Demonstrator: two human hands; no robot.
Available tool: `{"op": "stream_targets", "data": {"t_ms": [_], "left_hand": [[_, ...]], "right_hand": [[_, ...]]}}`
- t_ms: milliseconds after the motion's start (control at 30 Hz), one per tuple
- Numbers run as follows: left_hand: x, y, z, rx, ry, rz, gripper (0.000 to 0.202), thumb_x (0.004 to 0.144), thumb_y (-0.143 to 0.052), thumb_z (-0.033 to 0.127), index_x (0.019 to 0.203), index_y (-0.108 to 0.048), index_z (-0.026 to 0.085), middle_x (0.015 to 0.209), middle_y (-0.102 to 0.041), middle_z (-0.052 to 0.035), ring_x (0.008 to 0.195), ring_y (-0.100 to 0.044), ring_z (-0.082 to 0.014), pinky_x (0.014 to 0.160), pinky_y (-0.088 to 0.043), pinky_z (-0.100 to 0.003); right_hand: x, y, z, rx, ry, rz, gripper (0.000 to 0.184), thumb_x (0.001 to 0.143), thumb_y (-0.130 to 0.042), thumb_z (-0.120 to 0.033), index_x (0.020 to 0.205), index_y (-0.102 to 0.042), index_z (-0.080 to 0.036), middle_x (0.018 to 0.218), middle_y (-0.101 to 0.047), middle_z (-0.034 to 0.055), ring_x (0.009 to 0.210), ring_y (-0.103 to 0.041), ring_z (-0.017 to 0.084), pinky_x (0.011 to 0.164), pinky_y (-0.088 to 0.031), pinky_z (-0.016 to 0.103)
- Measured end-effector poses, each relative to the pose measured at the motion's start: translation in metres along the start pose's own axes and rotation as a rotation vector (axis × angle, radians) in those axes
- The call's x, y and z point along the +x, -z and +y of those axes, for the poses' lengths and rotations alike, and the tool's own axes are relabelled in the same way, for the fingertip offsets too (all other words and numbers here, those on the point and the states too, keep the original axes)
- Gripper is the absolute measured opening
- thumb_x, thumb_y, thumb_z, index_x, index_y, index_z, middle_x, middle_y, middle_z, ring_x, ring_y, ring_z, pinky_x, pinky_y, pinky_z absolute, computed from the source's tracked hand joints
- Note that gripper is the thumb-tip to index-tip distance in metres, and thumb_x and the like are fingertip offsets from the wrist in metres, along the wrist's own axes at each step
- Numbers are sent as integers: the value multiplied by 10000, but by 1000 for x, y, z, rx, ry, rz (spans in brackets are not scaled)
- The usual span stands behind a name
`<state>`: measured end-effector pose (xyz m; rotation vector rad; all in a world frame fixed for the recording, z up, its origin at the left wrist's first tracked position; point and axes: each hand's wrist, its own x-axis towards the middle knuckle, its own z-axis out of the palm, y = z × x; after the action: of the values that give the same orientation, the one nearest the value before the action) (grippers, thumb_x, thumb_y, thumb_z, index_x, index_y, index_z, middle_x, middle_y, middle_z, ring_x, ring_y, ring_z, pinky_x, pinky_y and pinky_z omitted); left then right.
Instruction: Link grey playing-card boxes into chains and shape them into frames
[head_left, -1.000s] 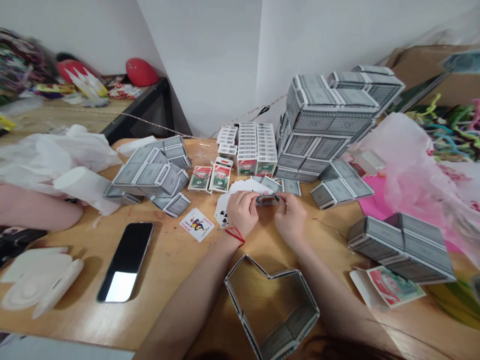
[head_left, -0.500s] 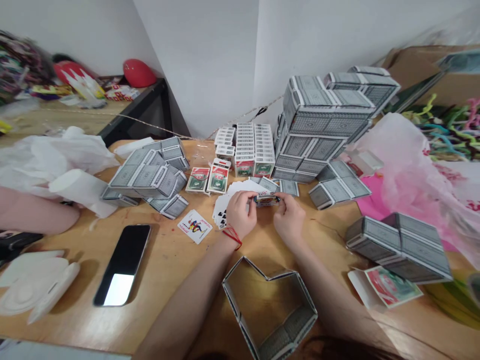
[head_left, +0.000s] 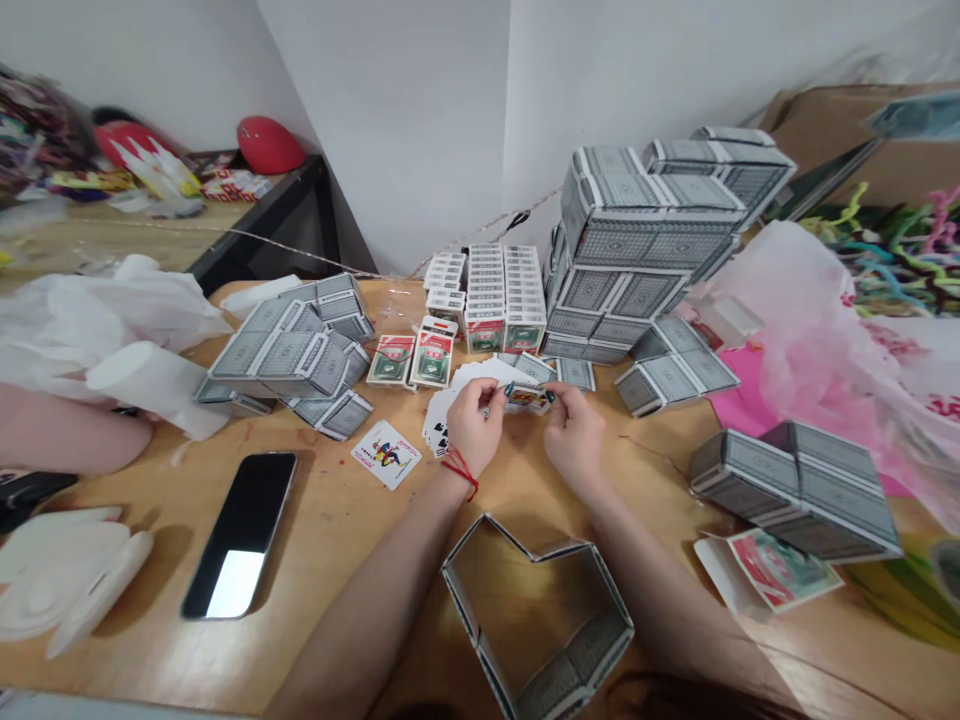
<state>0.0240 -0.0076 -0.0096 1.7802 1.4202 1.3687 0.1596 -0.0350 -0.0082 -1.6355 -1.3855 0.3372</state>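
Note:
A playing card [head_left: 528, 397] is held up between my hands over the middle of the table. The fingers and thumb of my left hand [head_left: 474, 420] pinch its left end, and my right hand [head_left: 574, 430] pinches the right end. Spread beneath and beside my left hand are loose playing cards [head_left: 439, 412]. Face up to the left lies a joker card [head_left: 387, 455]. Between my forearms stands a heart-shaped ring of joined cards [head_left: 577, 655], its top open. Grey-backed cards [head_left: 576, 374] lie just beyond my right hand.
Boxed card decks [head_left: 485, 290] stand in rows at the back. A tall stack of card blocks [head_left: 630, 250] rises behind on the right, with more card blocks [head_left: 799, 490] nearer. Other blocks [head_left: 289, 345] and a phone [head_left: 240, 535] lie left. A plastic bag [head_left: 795, 330] spreads at far right.
Between my fingers the card has tilted, and more of its coloured face shows. My hands have stayed almost in place; the whole view has shifted slightly.

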Motion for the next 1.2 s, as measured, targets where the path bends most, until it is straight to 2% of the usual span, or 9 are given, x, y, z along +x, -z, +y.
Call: {"op": "stream_targets", "data": {"t_ms": [133,233,400,467,567,733,900,1033,1200], "left_hand": [[3,1,1,-159,105,27,155,793,-538,288,873,-585,164,796,-626,-28,677,-579,-114,614,-455,-214],[6,2,1,-269,158,36,152,756,-584,279,844,-608,158,800,-634,-27,714,-582,-121,639,-462,-216],[11,5,1,-326,207,68,167,743,-602,275,862,-637,163,811,-649,-26,706,-585,-124,628,-462,-219],[11,6,1,-319,190,64,185,749,-601,284,889,-637,168,857,-655,-37,760,-597,-137,674,-471,-233],[9,4,2,-298,177,65,221,777,-578,328,932,-616,176,907,-648,-50,815,-598,-149,721,-470,-245],[4,2,1,-396,229,122,297,888,-369,386,978,-562,179,947,-626,-57,837,-585,-147,721,-467,-245],[2,2,0,-270,211,100,214,858,-417,317,894,-579,182,837,-615,-25,755,-557,-132,673,-444,-225],[4,3,3,-251,194,113,227,838,-390,235,921,-593,180,875,-630,-29,793,-565,-139,700,-448,-232],[5,3,6,-248,210,132,261,823,-377,220,960,-596,182,925,-638,-34,831,-572,-147,727,-452,-241]], "right_hand": [[5,-5,2,309,-123,-86,210,783,-442,-253,898,-600,-175,819,-665,58,651,-588,159,614,-469,280],[8,-6,0,543,-227,-186,183,766,-500,-305,864,-580,-174,804,-665,56,557,-569,130,521,-466,253],[8,-3,-9,687,-311,-355,211,747,-555,-349,868,-555,-175,477,-559,-43,340,-466,93,336,-355,194],[8,-2,-12,763,-345,-453,235,744,-567,-365,880,-537,-175,426,-540,-60,325,-483,100,328,-369,191],[8,-1,-15,860,-405,-549,278,724,-603,-382,887,-522,-171,456,-589,-40,379,-565,125,367,-445,205],[8,-3,-14,958,-484,-563,312,684,-657,-378,861,-511,-168,507,-643,-4,441,-622,149,417,-509,229],[9,-3,-14,1007,-525,-537,293,672,-674,-346,829,-500,-170,532,-656,7,478,-647,165,449,-536,246],[10,-2,-15,1036,-567,-544,249,660,-671,-294,800,-504,-173,537,-656,11,488,-653,176,452,-539,254],[10,-3,-15,1073,-606,-580,208,657,-666,-252,776,-514,-174,593,-665,15,528,-666,186,481,-556,282]]}}
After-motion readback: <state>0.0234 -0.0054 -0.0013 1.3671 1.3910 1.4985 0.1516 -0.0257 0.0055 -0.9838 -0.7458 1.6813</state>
